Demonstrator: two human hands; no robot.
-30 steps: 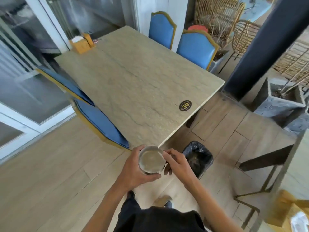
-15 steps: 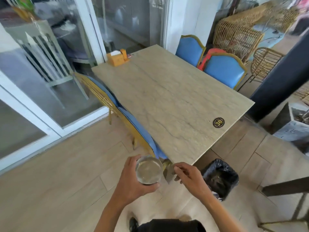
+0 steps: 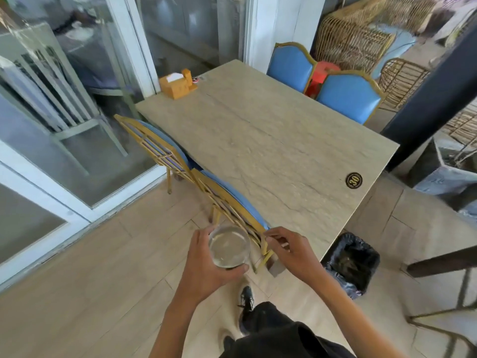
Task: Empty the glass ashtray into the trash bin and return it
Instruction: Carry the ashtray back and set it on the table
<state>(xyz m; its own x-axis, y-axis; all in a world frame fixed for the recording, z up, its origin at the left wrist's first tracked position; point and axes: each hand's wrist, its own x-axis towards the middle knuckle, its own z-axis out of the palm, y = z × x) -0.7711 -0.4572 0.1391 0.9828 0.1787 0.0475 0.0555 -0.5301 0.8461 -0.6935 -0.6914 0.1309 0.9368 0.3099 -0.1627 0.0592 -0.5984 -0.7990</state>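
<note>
The round glass ashtray [image 3: 228, 247] looks empty and sits upright in my left hand [image 3: 206, 270], which grips it from below and the side, over the floor near the table's near corner. My right hand [image 3: 289, 250] hovers just right of the ashtray, fingers loosely curled with nothing in them, in front of a chair back. The trash bin [image 3: 352, 264], lined with a black bag, stands on the floor to the right, beside the table's corner. The stone-look table [image 3: 271, 140] stretches ahead.
Two blue chairs with gold frames [image 3: 224, 202] are tucked along the table's left side, two more [image 3: 348, 96] on the far side. A wooden tissue box [image 3: 178, 85] sits at the far corner. Glass doors stand left, a dark pillar [image 3: 433, 99] and planter right.
My view has swung left and back from the table. The ashtray stays in my left hand; my right hand has drifted slightly away from it. The bin now lies further right.
</note>
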